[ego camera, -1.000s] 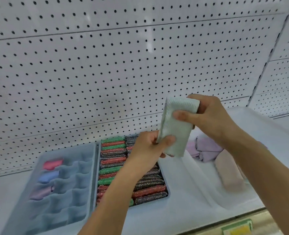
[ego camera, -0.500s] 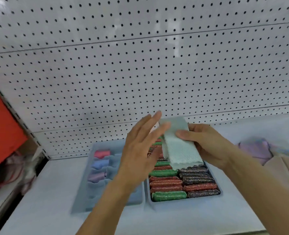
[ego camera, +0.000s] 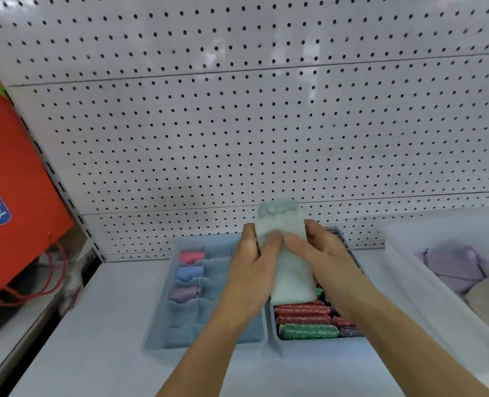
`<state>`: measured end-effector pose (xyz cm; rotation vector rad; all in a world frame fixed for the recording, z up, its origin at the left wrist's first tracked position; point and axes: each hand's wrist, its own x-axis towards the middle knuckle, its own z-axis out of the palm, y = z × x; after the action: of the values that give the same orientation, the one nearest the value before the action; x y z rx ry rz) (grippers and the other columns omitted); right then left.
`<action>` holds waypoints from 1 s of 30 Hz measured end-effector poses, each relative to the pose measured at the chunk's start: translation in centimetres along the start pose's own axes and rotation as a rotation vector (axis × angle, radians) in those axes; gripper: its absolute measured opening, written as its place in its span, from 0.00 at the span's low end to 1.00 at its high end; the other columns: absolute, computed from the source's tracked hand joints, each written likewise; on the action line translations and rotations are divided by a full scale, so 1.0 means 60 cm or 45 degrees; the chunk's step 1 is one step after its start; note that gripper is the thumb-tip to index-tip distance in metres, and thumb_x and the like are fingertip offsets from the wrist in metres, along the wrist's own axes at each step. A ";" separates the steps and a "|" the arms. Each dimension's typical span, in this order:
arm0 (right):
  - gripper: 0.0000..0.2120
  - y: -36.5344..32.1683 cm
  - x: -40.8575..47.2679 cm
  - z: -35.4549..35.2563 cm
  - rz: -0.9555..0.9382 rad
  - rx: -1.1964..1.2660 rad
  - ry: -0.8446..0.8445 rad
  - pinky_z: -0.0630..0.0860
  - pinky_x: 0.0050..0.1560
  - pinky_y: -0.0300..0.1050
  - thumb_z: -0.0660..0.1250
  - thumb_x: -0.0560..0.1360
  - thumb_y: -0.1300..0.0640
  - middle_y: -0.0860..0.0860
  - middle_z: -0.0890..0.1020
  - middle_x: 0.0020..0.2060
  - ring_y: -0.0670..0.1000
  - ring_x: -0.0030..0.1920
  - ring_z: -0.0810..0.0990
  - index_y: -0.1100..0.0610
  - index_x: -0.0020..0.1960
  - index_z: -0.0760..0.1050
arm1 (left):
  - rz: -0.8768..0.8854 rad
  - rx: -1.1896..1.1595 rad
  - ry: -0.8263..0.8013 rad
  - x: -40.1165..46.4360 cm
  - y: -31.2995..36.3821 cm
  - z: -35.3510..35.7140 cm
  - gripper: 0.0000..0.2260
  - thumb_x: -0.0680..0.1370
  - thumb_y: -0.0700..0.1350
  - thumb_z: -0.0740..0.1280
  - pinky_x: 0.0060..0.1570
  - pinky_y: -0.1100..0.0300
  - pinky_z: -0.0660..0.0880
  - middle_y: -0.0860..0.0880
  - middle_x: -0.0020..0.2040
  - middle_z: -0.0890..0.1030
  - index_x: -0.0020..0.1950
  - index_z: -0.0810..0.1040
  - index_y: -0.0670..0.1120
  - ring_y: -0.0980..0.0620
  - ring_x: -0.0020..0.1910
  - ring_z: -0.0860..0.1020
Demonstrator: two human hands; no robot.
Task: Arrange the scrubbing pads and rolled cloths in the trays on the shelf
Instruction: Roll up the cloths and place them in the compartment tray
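Both hands grip a pale green folded cloth (ego camera: 290,270) above the two trays. My left hand (ego camera: 251,270) wraps its left side; my right hand (ego camera: 320,256) presses on its right side, thumbs on the front. Below left, a grey-blue divided tray (ego camera: 163,336) holds a pink rolled cloth (ego camera: 191,255), a blue one (ego camera: 188,273) and a lilac one (ego camera: 183,293) in its left column. To the right, a second tray (ego camera: 274,336) is packed with red, green and dark glittery scrubbing pads (ego camera: 306,322), partly hidden by my hands.
A white bin (ego camera: 403,253) at the right holds loose lilac and beige cloths (ego camera: 455,267). White pegboard (ego camera: 237,138) backs the shelf (ego camera: 94,353). A red bag (ego camera: 16,181) with cord handles stands in the neighbouring bay at far left.
My left hand, open beside the cloth half a second ago, has closed on it. The cloth now stands more upright between both hands. The view has shifted left.
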<state>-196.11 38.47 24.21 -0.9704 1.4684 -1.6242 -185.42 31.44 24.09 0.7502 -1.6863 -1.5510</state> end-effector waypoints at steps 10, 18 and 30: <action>0.13 -0.015 -0.005 -0.006 -0.095 0.216 -0.007 0.72 0.39 0.48 0.60 0.76 0.67 0.55 0.80 0.40 0.55 0.41 0.76 0.55 0.39 0.79 | 0.047 -0.290 -0.118 -0.001 0.010 -0.015 0.07 0.77 0.42 0.61 0.36 0.54 0.70 0.43 0.40 0.78 0.43 0.77 0.51 0.46 0.40 0.74; 0.25 -0.006 -0.004 -0.033 -0.432 -0.317 -0.020 0.67 0.33 0.37 0.53 0.74 0.78 0.47 0.77 0.33 0.46 0.34 0.71 0.54 0.33 0.76 | -0.253 -0.015 -0.347 -0.004 0.007 -0.028 0.11 0.79 0.49 0.66 0.40 0.49 0.79 0.37 0.51 0.83 0.55 0.81 0.43 0.43 0.45 0.80; 0.06 0.000 -0.003 -0.029 -0.118 -0.016 -0.089 0.79 0.32 0.51 0.67 0.76 0.60 0.60 0.83 0.40 0.64 0.35 0.78 0.55 0.53 0.80 | 0.175 0.046 -0.126 -0.007 0.007 -0.052 0.07 0.80 0.37 0.64 0.26 0.54 0.78 0.43 0.37 0.81 0.54 0.79 0.46 0.45 0.28 0.78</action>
<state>-197.59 39.41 24.07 -1.1055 1.4065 -1.6317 -182.61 30.03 24.54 0.5712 -1.8030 -1.4870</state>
